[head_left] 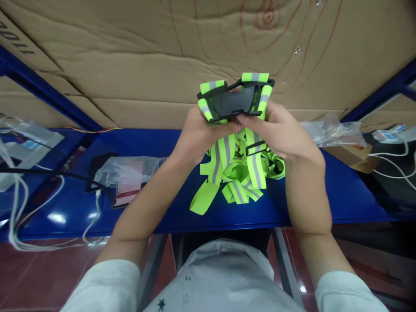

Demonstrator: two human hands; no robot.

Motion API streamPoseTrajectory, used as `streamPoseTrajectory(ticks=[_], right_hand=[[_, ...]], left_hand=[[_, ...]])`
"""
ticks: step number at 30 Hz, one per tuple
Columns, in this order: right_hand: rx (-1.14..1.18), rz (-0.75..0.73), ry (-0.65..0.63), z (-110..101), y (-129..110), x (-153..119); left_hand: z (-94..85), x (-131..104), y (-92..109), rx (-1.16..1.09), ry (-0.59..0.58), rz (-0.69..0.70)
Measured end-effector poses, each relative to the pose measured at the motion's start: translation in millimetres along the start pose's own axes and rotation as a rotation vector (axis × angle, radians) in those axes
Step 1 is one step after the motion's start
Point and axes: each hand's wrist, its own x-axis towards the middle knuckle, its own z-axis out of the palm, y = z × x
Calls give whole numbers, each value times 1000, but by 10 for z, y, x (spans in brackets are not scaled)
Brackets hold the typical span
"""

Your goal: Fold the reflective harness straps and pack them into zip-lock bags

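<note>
The fingers of both hands are closed on a black buckle (234, 102): its left end is gripped by the left hand (199, 134), its right end by the right hand (286, 130), and the thumbs are brought near each other at its lower edge. The buckle is held raised above the surface (328, 203), with yellow-green webbing (238, 190) looped through both ends. A black slider (247, 151) is carried on a hanging length, and the rest is heaped below on the glossy blue top.

To the left, a clear plastic pouch (120, 167) is laid near the left forearm; farther out, white cables (16, 212) are draped over the front edge. To the right, crumpled clear plastic (334, 132) is placed behind a small cardboard box (354, 158). The back is closed off by a cardboard wall (130, 78), flanked by blue posts (58, 95), and reddish floor tiles (26, 277) are seen below.

The front edge is approached by one loose strap end but not crossed. Blue surface is exposed between heap and pouch, and more widely between heap and box.
</note>
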Motion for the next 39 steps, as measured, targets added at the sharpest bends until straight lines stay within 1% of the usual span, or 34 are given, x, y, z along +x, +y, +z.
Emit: streamPoseTrajectory(ticks=[3,8,11,12,14,18,20,21,24,26,28,31,33,34,35,36,38,39], right_hand=[[77,5,4,51,19,3],[79,-35,29,71,-9,8],[95,-8,33,61,8,21],[97,9,37,59,15,22],[77,14,57,60,19,20],[-5,-99,38,91,29,39],[-24,-141,68,110,71,72],[-26,-149,107,118,104,92],[-49,-136,238,134,210,145],[-96,-120,287,146,256,167],[-114,-126,291,171,272,178],[-94,-151,271,202,260,179],[-84,-137,237,179,228,162],[-74,-120,187,145,202,147],[-58,-104,103,98,171,128],[-37,-94,-7,40,136,106],[14,-93,-224,-76,62,61],[28,-95,-263,-122,28,41]], left_hand=[[-25,11,4,7,21,15],[-78,-8,60,-36,-94,18],[-97,-6,55,8,-150,3],[-96,-2,42,20,-145,-4],[-83,6,-1,37,-84,-14],[-22,6,-114,43,82,26],[3,-1,-143,8,107,18],[8,-4,-146,-22,82,-8],[-8,0,-121,-119,-100,-109],[-28,9,-105,-130,-179,-141],[-38,19,-111,-95,-175,-130],[-29,31,-151,-59,-122,-110],[-24,41,-164,-80,-68,-71],[-27,46,-157,-96,-44,-48],[-32,51,-140,-109,-28,-33],[-40,54,-116,-115,-24,-30],[-56,58,-63,-104,-39,-65],[-61,60,-44,-88,-49,-95]])
